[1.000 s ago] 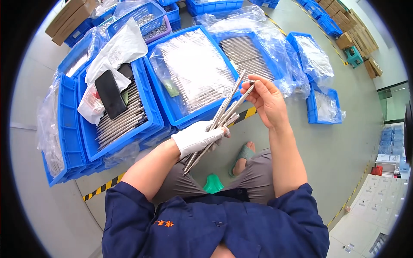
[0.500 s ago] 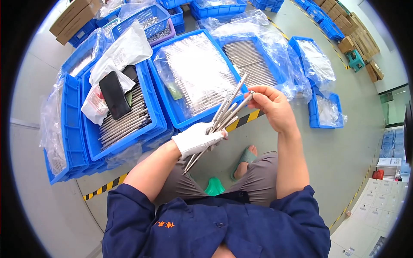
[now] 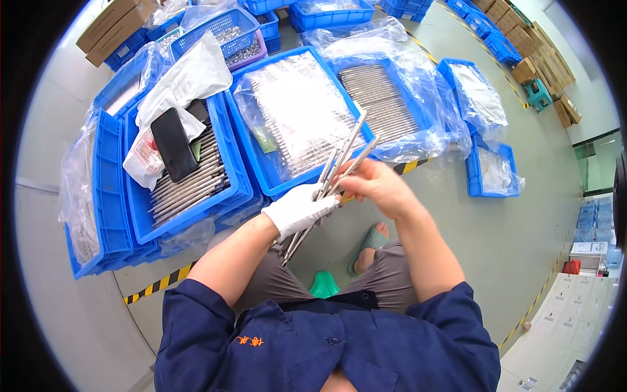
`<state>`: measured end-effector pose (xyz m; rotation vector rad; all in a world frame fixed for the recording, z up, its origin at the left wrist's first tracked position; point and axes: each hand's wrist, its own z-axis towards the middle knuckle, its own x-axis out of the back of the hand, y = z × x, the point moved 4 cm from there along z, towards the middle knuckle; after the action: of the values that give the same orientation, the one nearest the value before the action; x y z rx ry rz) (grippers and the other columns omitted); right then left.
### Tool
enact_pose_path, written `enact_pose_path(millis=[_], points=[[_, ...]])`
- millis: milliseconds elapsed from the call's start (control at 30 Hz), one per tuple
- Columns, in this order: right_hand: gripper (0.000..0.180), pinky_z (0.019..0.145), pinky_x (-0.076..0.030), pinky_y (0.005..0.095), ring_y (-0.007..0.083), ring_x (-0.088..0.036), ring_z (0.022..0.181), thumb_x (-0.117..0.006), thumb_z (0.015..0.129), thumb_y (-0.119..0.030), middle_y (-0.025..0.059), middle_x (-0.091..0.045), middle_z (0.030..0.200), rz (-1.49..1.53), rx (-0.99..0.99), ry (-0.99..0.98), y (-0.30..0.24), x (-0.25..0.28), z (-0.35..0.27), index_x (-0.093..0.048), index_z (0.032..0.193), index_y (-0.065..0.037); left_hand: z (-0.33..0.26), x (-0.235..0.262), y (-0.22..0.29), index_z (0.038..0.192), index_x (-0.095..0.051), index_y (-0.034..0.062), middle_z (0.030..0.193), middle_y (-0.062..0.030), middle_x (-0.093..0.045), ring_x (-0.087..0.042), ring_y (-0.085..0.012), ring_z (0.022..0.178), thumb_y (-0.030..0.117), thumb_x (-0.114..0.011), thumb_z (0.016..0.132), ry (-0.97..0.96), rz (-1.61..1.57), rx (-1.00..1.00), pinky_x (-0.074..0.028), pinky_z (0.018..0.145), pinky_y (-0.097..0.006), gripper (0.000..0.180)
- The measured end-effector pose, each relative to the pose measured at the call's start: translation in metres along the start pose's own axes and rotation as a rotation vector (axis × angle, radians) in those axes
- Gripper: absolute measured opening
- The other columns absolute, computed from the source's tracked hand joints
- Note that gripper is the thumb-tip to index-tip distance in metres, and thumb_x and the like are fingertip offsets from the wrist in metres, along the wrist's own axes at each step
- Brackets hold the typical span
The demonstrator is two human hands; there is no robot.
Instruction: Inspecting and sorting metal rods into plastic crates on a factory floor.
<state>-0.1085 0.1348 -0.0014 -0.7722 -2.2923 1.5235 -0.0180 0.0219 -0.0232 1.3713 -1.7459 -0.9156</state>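
Item: bundle of long thin grey metal rods (image 3: 326,189), clenched in my white-gloved left hand (image 3: 300,210) above my lap; bare right hand (image 3: 375,186) pinches upper ends. Risk: fanned rods slipping loose onto floor.

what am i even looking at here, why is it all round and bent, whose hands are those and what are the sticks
This is one picture from a wide fisheye camera worn on a person's head, looking down, so straight edges bend near the rim. No machine: the two hands are the wearer's own. The left hand, in a white glove, grips a bundle of thin metal rods. The bare right hand pinches the rods near their upper part. On the floor ahead stand blue crates lined with clear plastic and filled with more rods. A black phone lies in the left crate on a white bag.
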Motion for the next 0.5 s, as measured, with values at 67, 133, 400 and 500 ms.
enact_pose_path(millis=[67, 133, 400, 500], points=[[0.02, 0.055, -0.04, 0.0181, 0.0055, -0.05, 0.064, -0.056, 0.079, -0.013, 0.0032, -0.06, 0.084, 0.111, 0.02, 0.002, 0.008, -0.004, 0.003, -0.054, 0.096, -0.003, 0.002, 0.003, 0.002, 0.095, -0.055, 0.0047, 0.08, -0.0047, -0.054, -0.049, -0.0106, 0.074, 0.033, -0.051, 0.08, 0.019, -0.005, -0.052, -0.041, 0.067, -0.025, 0.033], [0.019, 0.056, -0.041, 0.0181, 0.0059, -0.051, 0.064, -0.055, 0.079, -0.014, 0.0046, -0.06, 0.086, 0.106, 0.095, 0.038, 0.006, 0.009, 0.008, -0.054, 0.095, -0.003, 0.001, 0.005, 0.002, 0.096, -0.055, 0.0045, 0.081, -0.0039, -0.054, -0.048, -0.0102, 0.075, 0.033, -0.052, 0.08, -0.008, -0.08, -0.018, -0.04, 0.068, -0.025, 0.033], [0.016, 0.055, -0.043, 0.0174, 0.0057, -0.053, 0.065, -0.053, 0.082, -0.013, 0.0059, -0.06, 0.089, 0.302, 0.048, -0.025, 0.02, -0.002, 0.012, -0.053, 0.095, -0.005, 0.003, 0.002, -0.001, 0.091, -0.053, 0.0049, 0.076, -0.0002, -0.052, -0.046, -0.007, 0.066, 0.031, -0.052, 0.081, -0.036, -0.353, -0.016, -0.039, 0.059, -0.022, 0.028], [0.015, 0.056, -0.042, 0.0171, 0.0038, -0.051, 0.061, -0.053, 0.082, -0.016, 0.0049, -0.061, 0.084, 0.395, 0.148, 0.102, 0.013, 0.016, 0.013, -0.054, 0.092, -0.005, -0.001, 0.007, 0.004, 0.09, -0.052, 0.0062, 0.072, -0.0001, -0.051, -0.046, -0.0064, 0.06, 0.031, -0.051, 0.081, 0.043, -0.431, -0.046, -0.04, 0.054, -0.021, 0.026]])
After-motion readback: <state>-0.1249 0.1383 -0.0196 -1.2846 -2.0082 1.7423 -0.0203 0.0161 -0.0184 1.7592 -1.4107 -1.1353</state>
